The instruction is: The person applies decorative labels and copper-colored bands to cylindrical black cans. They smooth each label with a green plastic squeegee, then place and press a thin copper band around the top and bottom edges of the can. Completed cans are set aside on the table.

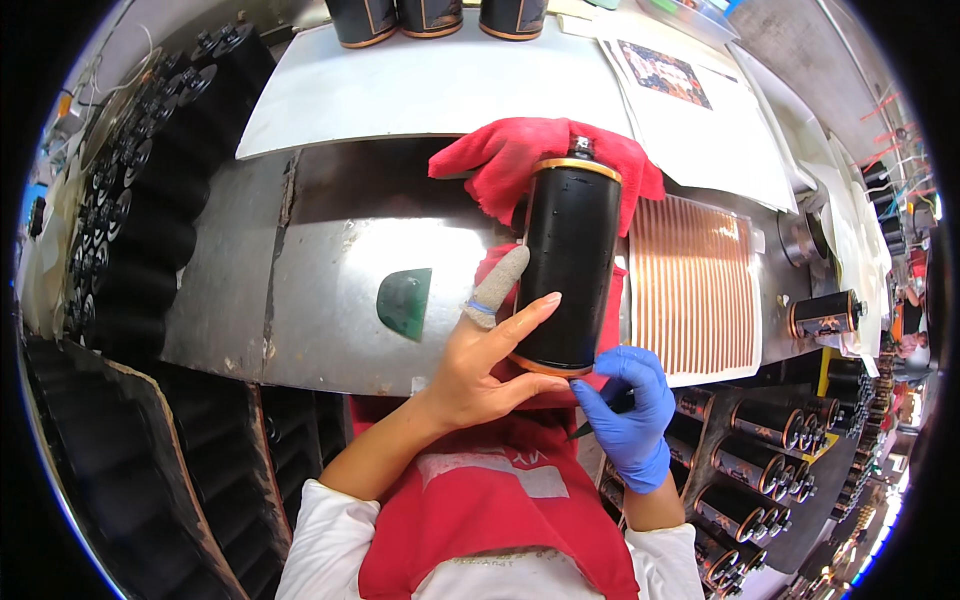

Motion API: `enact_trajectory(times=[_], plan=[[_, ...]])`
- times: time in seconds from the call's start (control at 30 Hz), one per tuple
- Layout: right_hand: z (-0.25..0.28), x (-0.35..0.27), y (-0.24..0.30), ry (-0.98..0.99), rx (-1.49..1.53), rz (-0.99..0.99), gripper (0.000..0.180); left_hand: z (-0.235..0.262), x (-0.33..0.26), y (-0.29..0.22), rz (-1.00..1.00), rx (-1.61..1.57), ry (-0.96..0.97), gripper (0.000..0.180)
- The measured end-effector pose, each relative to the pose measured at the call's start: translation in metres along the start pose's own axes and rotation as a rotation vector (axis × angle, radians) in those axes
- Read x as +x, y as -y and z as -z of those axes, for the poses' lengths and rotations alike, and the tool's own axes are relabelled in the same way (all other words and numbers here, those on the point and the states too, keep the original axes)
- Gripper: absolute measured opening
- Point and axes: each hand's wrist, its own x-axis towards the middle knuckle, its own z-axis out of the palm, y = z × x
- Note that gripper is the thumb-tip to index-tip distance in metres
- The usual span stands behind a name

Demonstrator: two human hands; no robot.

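Note:
A glossy black cylinder (570, 265) with gold-orange bands at both ends and a metal fitting on its far end lies on a red cloth (500, 160). My left hand (478, 365) is bare except for a grey fabric finger cover (497, 285). Its fingers rest along the cylinder's left side and front, while the thumb lies at the near end. At that same near rim, my right hand (637, 410), in a blue glove, is curled with thumb and fingertips close together. Something dark and slim shows in its grip, mostly hidden by the glove.
A dark green rounded scraper-like piece (405, 303) lies on the metal bench (330, 340). Right of the cloth is a copper-striped sheet (692, 290). Papers (700, 130) and several black cylinders (430, 15) stand beyond. Racks of black cylinders (150, 210) flank the left; more (765, 425) fill the lower right.

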Motion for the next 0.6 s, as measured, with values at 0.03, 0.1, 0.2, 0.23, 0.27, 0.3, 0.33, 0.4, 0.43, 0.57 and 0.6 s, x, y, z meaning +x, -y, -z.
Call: enact_trajectory(times=[0.03,0.1,0.2,0.23,0.27,0.3,0.33,0.4,0.43,0.57,0.6], plan=[[0.002,0.002,0.001,0.031,-0.018,0.011,0.022,0.000,0.000,-0.001,0.002,0.013,0.001,0.069],[0.006,0.008,0.000,0.089,-0.059,0.029,0.021,-0.001,0.002,-0.003,0.004,0.032,0.006,0.070],[0.007,0.012,-0.009,0.090,-0.039,0.213,0.022,-0.006,0.002,-0.001,-0.002,0.033,0.011,0.070],[0.007,0.013,-0.011,0.078,-0.036,0.224,0.022,-0.007,0.002,-0.001,-0.003,0.049,0.001,0.070],[0.007,0.015,-0.012,0.065,-0.033,0.234,0.022,-0.008,0.003,-0.001,-0.004,0.064,-0.007,0.069],[0.007,0.016,-0.013,0.051,-0.030,0.245,0.022,-0.009,0.003,-0.001,-0.005,0.079,-0.016,0.069],[0.009,0.017,-0.012,0.033,0.022,0.172,0.022,-0.011,0.003,-0.003,-0.010,0.093,-0.014,0.068],[0.014,0.018,-0.010,-0.004,0.134,0.027,0.021,-0.013,0.005,-0.011,-0.019,0.123,-0.008,0.065],[0.018,0.018,-0.014,0.008,0.098,-0.019,0.021,-0.013,0.008,-0.016,-0.058,0.201,0.023,0.063],[0.023,0.014,-0.013,0.103,0.185,-0.133,0.027,-0.023,0.012,-0.024,-0.074,0.202,-0.006,0.045],[0.023,0.013,-0.015,0.116,0.191,-0.128,0.028,-0.024,0.012,-0.025,-0.072,0.192,-0.019,0.041]])
